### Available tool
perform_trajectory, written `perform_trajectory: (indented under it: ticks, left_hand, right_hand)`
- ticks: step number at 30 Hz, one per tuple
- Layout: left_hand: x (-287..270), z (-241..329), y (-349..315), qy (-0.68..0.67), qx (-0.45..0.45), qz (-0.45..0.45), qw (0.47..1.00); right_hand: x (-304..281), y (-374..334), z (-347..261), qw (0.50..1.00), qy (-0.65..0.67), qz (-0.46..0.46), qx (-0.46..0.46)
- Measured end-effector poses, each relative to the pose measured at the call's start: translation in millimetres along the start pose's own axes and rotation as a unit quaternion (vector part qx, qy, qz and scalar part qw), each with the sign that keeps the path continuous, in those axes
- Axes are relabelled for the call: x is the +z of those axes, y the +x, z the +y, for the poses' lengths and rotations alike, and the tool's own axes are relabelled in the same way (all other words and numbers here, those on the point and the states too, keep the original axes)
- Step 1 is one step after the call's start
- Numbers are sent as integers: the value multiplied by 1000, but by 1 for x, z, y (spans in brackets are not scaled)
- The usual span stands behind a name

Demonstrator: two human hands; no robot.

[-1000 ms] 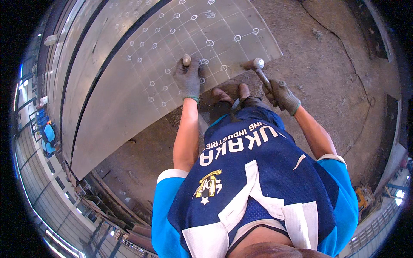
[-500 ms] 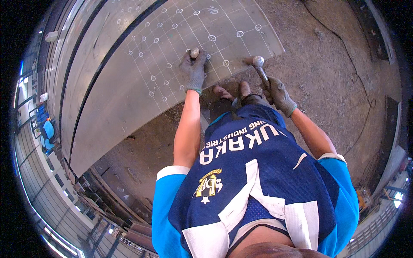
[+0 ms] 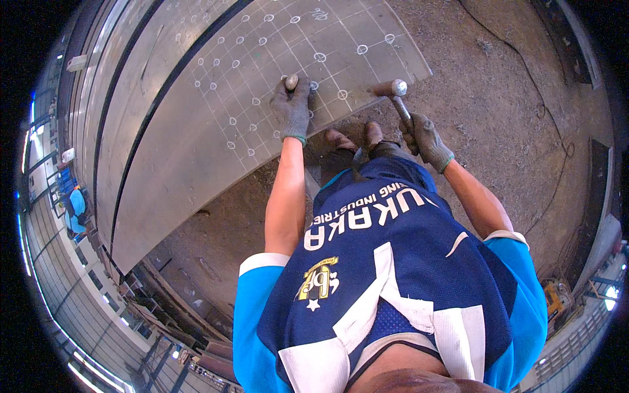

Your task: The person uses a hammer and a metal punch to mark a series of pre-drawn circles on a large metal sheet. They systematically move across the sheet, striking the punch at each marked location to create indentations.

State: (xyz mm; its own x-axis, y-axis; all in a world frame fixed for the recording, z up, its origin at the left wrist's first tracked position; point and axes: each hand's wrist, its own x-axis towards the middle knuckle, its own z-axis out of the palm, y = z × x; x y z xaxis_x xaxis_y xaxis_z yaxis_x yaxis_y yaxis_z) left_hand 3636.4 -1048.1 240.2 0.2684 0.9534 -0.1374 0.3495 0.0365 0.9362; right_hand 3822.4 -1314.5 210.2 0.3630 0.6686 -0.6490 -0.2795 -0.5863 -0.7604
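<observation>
My left hand (image 3: 290,111), in a grey work glove, is closed round a metal punch (image 3: 291,82). Only the punch's rounded top shows, nearly end-on; its tip is hidden beneath the hand. Under it lies a large grey steel plate (image 3: 190,167) marked with a chalk grid and several chalk circles. My right hand (image 3: 429,143), gloved too, grips the handle of a hammer (image 3: 398,88). The hammer's head is up beside the near edge of the plate, to the right of the punch and apart from it.
Brown dirt floor (image 3: 472,118) spreads to the right, with a dark cable (image 3: 538,98) across it. My boots (image 3: 373,133) stand close to the plate's near edge. More steel plates (image 3: 124,39) lie at the left. A person in blue (image 3: 76,204) is far off at the left.
The hammer's head has swung slightly right, away from the punch. My left hand and the punch appear a little farther left, as the plate's markings shift slightly in view too.
</observation>
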Motion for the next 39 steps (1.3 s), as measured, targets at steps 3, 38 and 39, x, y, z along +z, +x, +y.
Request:
perform_trajectory:
  ticks: [3,38,39]
  left_hand:
    - [-1,-1,3,15,-14,-16,1000]
    - [-5,-19,-7,172,101,18,980]
    - [-9,-23,-18,167,84,19,982]
  right_hand:
    - [-1,0,-2,1000,8,-7,5]
    - [18,74,-132,839,-364,-206,-350]
    - [19,58,-123,881,-327,-202,-276]
